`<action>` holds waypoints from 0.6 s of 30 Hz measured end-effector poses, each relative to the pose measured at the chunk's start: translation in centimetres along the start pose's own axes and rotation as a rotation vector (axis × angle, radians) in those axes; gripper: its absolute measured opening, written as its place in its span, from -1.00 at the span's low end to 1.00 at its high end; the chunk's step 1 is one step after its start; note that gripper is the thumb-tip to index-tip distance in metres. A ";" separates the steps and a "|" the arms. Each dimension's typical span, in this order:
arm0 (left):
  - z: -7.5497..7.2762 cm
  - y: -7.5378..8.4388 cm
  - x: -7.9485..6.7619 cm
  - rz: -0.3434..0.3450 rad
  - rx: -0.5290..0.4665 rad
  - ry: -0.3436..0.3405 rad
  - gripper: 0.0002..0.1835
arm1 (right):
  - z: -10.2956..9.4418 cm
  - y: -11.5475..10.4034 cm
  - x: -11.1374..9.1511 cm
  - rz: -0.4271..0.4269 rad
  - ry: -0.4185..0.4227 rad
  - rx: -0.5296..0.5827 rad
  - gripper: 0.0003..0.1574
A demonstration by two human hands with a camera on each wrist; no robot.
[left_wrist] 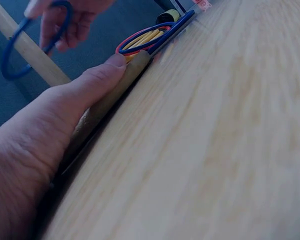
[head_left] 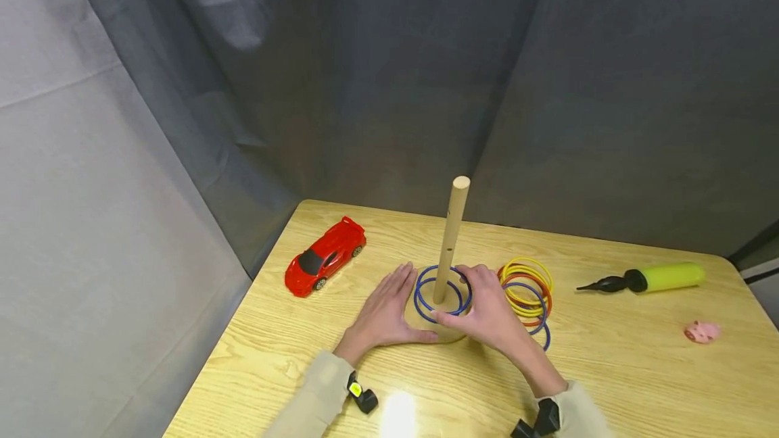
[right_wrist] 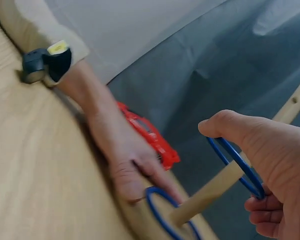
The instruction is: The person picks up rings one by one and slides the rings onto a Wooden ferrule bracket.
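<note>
A round wooden base [head_left: 449, 336] carries an upright wooden peg [head_left: 451, 232]. My left hand [head_left: 382, 315] rests against the base's left and front edge, fingers straight and thumb along the rim [left_wrist: 97, 107]. With thumb and fingers my right hand [head_left: 491, 306] pinches a blue ring [left_wrist: 7, 56], which encircles the peg above the base. A second blue ring [right_wrist: 152, 201] lies lower, around the peg's foot. Just right of the base, yellow, red and blue rings [head_left: 535, 266] lie in an overlapping pile, partly behind my right hand in the head view.
A red toy car [head_left: 328, 255] stands at the back left of the wooden table [head_left: 255, 350]. On the right lie a yellow-green hand pump [head_left: 669, 277] with a black nozzle and a small pink pig figure [head_left: 702, 332]. Grey curtains [head_left: 365, 86] hang behind the table.
</note>
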State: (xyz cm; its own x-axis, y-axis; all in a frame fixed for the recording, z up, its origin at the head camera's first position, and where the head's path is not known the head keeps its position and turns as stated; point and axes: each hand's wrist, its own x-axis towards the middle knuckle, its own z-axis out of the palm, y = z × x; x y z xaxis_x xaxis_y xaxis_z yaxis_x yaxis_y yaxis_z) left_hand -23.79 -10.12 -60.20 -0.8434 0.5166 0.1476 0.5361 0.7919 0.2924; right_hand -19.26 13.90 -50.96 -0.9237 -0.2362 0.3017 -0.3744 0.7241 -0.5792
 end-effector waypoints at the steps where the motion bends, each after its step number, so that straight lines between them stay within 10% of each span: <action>1: 0.0 0.0 0.0 0.001 0.005 0.001 0.52 | 0.5 0.2 -0.2 -0.001 0.002 -0.005 0.23; 18: -0.1 0.2 0.1 -0.041 -0.014 -0.022 0.55 | 4.0 1.9 -0.6 0.048 0.024 0.000 0.25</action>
State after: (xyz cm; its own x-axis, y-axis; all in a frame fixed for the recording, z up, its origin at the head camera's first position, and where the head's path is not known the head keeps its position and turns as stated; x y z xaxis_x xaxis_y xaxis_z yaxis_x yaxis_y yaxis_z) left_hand -23.77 -9.92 -60.01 -0.8637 0.4908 0.1149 0.5005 0.8080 0.3108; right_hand -19.75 12.88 -55.26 -0.9382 -0.1855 0.2921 -0.3300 0.7339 -0.5937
